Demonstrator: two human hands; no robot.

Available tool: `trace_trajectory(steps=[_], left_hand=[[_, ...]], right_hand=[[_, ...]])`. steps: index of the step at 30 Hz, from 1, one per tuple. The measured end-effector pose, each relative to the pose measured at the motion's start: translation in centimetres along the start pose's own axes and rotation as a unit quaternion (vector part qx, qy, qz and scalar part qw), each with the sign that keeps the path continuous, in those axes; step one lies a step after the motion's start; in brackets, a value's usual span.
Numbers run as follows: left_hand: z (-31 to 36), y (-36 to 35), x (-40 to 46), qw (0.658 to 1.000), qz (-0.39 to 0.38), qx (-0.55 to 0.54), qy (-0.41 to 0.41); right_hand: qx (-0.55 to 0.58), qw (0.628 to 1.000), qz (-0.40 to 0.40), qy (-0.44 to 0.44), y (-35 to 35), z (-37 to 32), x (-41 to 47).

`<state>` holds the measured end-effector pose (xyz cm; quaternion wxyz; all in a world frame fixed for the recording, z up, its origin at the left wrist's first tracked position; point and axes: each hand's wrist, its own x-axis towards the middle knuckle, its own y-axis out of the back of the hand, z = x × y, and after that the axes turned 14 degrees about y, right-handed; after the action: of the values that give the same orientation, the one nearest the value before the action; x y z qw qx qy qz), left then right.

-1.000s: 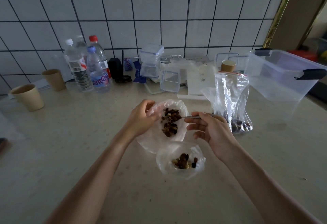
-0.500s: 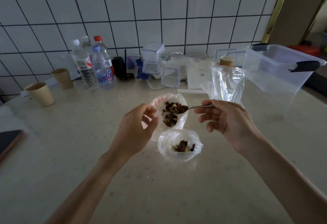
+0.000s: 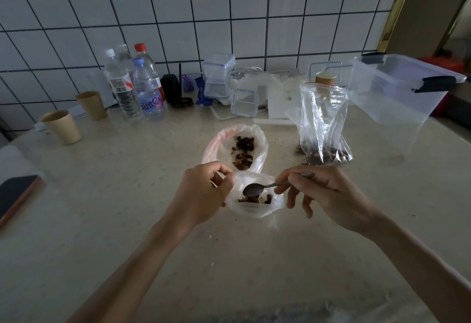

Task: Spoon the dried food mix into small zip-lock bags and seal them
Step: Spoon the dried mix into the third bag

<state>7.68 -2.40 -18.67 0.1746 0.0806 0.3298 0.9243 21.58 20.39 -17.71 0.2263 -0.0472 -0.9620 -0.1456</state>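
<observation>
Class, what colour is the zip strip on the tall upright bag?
Red, on the tall upright bag, seen from the head view.

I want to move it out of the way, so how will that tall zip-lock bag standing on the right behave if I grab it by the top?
The tall zip-lock bag is thin, crinkled film, so it will probably fold and sag. Its dried mix sits only at the bottom, so it should feel light and bottom-heavy, likely swinging. Whether its red-striped top is sealed cannot be told, so tipping might spill.

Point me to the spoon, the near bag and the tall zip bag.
spoon (image 3: 252, 190), head view, on its bowl.
near bag (image 3: 254, 211), head view, on its front wall.
tall zip bag (image 3: 322, 118), head view, on its clear middle.
</observation>
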Motion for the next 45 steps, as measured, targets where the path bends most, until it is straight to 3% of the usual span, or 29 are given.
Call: trace_trajectory(steps=[5, 8, 12, 16, 22, 33, 45], left_hand=[[-0.8, 0.0, 0.4, 0.998, 0.044, 0.045, -0.018], [-1.2, 0.1, 0.6, 0.997, 0.05, 0.059, -0.012], [-1.7, 0.7, 1.7, 0.991, 0.128, 0.046, -0.003], [-2.0, 1.0, 4.0, 0.978, 0.199, 0.05, 0.029], [-1.2, -0.3, 7.7, 0.982, 0.061, 0.099, 0.147], [-1.3, -1.8, 8.7, 0.99, -0.032, -0.061, 0.121], [-1.4, -1.6, 9.1, 0.99, -0.061, -0.038, 0.119]], right_hand=[[-0.037, 0.999, -0.006, 0.034, 0.0, -0.1, 0.1], [0.031, 0.996, 0.071, 0.031, 0.1, 0.4, 0.8], [0.105, 0.978, 0.178, -0.024, 0.1, 0.9, 2.2], [0.134, 0.959, 0.234, -0.088, -0.2, 1.6, 4.4], [0.156, 0.947, 0.21, -0.183, -1.3, 3.0, 6.4], [0.145, 0.926, 0.263, -0.23, -2.6, 4.5, 7.6], [0.103, 0.912, 0.318, -0.237, -3.2, 5.2, 9.3]])
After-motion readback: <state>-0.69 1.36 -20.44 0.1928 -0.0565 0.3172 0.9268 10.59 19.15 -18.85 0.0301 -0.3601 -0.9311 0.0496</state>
